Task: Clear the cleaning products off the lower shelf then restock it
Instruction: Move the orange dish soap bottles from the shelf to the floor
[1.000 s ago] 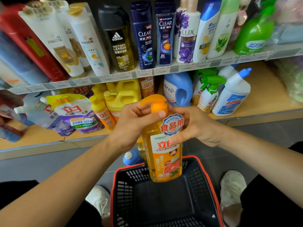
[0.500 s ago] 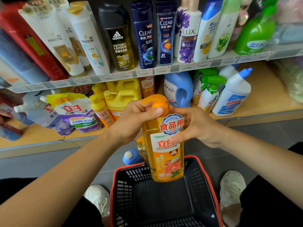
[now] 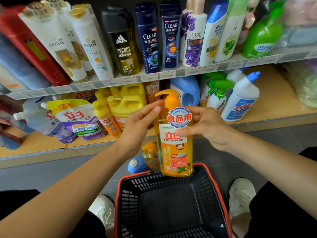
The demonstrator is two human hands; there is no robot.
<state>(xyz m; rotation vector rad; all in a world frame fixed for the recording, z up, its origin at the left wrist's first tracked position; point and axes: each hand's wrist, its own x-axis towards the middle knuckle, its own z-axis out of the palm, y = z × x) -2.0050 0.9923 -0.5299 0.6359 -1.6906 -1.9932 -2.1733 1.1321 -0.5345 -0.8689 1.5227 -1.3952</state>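
Note:
An orange pump bottle of dish soap [image 3: 175, 152] hangs upright over the far rim of a black basket with a red rim [image 3: 221, 191]. My right hand [image 3: 204, 127] grips its shoulder, thumb on the label. My left hand [image 3: 137, 129] has its fingers spread beside the pump neck, barely touching it. The lower shelf [image 3: 274, 100] behind holds refill pouches [image 3: 77, 121], yellow jugs [image 3: 127, 102], a small orange bottle [image 3: 106, 121], a blue jug [image 3: 187, 90], green spray bottles [image 3: 217, 93] and a white toilet-cleaner bottle [image 3: 240, 100].
On the floor past the basket stand a blue bottle [image 3: 137, 164] and a yellow bottle [image 3: 151, 155]. The upper shelf [image 3: 154, 76] carries shampoo bottles. My white shoes [image 3: 241, 194] flank the basket on the grey floor.
The soap bottle has sunk slightly toward the basket. My left hand's fingers have loosened from the pump; my right hand keeps its grip.

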